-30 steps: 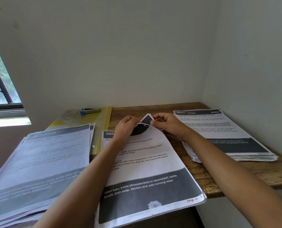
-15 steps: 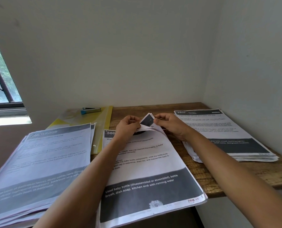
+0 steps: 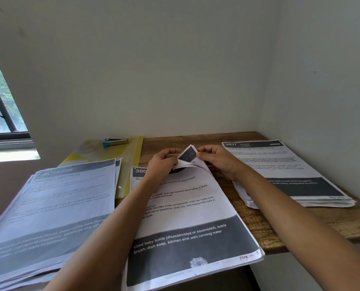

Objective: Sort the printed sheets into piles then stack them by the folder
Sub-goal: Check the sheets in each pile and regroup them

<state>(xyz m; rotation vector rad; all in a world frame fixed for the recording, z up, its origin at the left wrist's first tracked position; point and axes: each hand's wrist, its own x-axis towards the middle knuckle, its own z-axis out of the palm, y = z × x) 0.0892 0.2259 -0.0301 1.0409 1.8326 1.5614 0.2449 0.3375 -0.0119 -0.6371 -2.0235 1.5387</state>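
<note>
Now your left hand [image 3: 163, 164] and right hand [image 3: 221, 162] both pinch the raised top corner of the middle pile [image 3: 185, 208]; perhaps several sheets, hard to count.

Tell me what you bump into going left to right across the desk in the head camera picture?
left pile → folder → left hand → lifted corner that both hands pinch → right hand → right pile
</note>
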